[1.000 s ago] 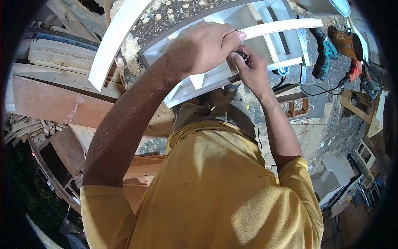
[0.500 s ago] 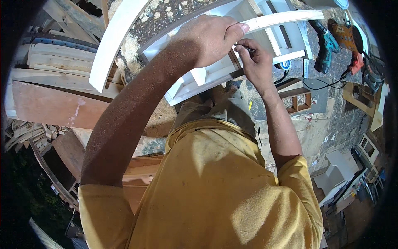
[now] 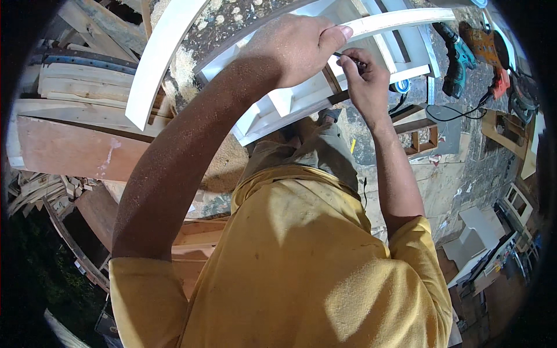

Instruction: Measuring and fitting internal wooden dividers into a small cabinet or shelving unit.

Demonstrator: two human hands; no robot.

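Observation:
My left hand (image 3: 293, 51) is closed on a long white wooden strip (image 3: 400, 21), its thumb pressed along the strip's near end. From there the strip reaches out to the right, over a white wooden frame (image 3: 278, 103) with several compartments. Close by on the right, my right hand (image 3: 369, 78) pinches a thin dark pencil-like tool (image 3: 361, 66). The tool's tip points toward the left thumb, near the strip's edge; the fingers cover much of it. Sawdust speckles my left forearm.
On the right lie a teal cordless drill (image 3: 458, 61) and an orange power tool (image 3: 484, 46) with a black cord. A white board (image 3: 156, 69) leans at the left, beside stacked planks (image 3: 84, 81). A small brown wooden frame (image 3: 420, 139) lies near my right forearm.
Both hands have shifted slightly to the right, the left one also a little upward. The strip has moved slightly with the left hand, and the dark tool's tip now shows more.

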